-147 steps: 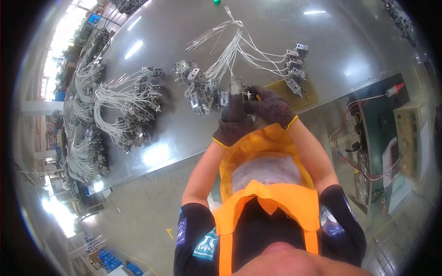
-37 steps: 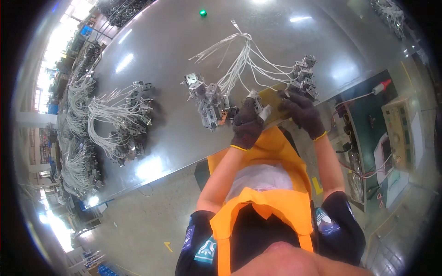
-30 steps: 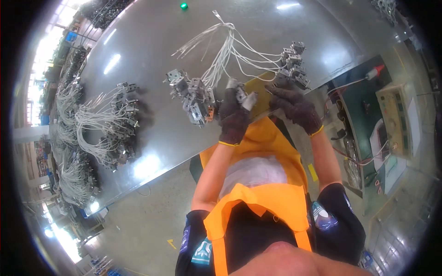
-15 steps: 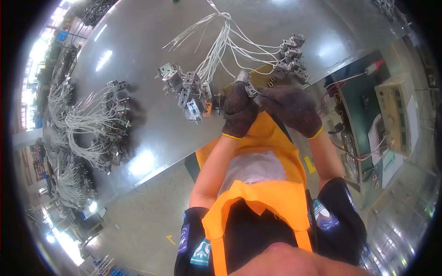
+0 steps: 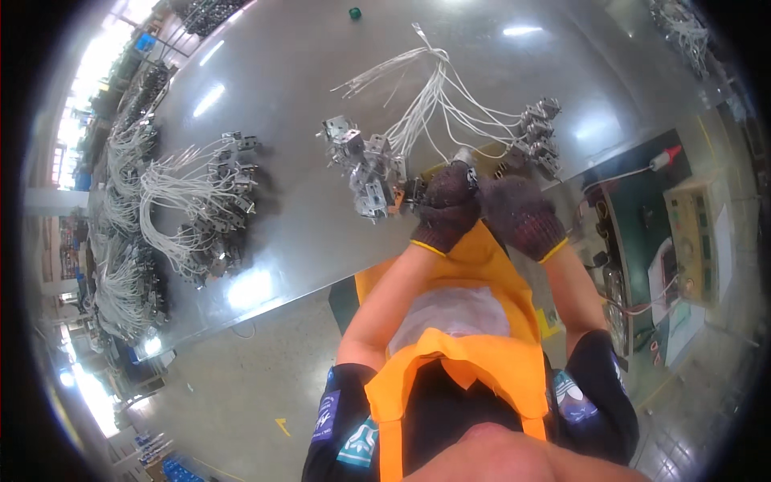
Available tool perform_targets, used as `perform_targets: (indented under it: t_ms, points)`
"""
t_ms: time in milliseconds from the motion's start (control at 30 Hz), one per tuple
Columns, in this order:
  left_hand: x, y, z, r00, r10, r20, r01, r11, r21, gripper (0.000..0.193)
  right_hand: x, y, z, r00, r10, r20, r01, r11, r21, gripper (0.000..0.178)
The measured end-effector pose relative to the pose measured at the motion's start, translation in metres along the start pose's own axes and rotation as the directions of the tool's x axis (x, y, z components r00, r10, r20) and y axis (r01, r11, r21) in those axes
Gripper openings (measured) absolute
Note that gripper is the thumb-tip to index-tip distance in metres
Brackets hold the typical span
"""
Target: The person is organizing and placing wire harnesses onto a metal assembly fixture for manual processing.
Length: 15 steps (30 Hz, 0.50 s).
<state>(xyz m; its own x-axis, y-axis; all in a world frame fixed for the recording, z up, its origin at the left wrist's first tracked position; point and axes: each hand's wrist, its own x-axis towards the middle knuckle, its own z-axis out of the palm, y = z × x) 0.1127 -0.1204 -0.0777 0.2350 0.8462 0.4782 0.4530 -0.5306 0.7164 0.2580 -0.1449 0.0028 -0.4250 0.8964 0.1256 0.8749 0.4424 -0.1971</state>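
Observation:
In a dark work glove with a yellow cuff, my left hand point(image 5: 447, 202) is closed around a small metal part point(image 5: 463, 156), whose top pokes out above the fingers by the white wires. My right hand point(image 5: 524, 215), gloved alike, is close beside it on the right; blur hides its fingers. A bundle of white wires point(image 5: 434, 92) fans out on the metal table beyond my hands. Its wires run to a cluster of boxy metal parts point(image 5: 372, 165) left of my hands and another cluster point(image 5: 540, 132) to the right. Among the left cluster is an orange piece point(image 5: 397, 201).
Further left on the metal table point(image 5: 297, 88) lies another wired bundle point(image 5: 193, 201), with more heaped along the far-left side. At the right stands a beige instrument box point(image 5: 692, 233) beside a green surface with cables and a red-tipped lead point(image 5: 665, 158). A green knob-like object point(image 5: 355, 14) sits at the back.
The whole view has shifted, so the table things appear further right and lower. The metal part in my left hand is now more covered, and my right hand has become blurred.

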Motion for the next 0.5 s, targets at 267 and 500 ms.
perform_targets:
  t_ms: [267,500]
  points:
    - [0.005,0.001,-0.003,1.000,0.020,0.017,-0.021,0.998,0.063,0.036,-0.001,0.000,0.002,0.990,0.112,0.089,-0.114,0.993,0.015,0.019]
    - [0.017,0.075,-0.052,0.976,-0.201,-0.082,0.192,0.975,-0.108,0.054,-0.014,0.009,-0.012,0.995,0.080,-0.061,-0.027,0.800,0.599,0.019]
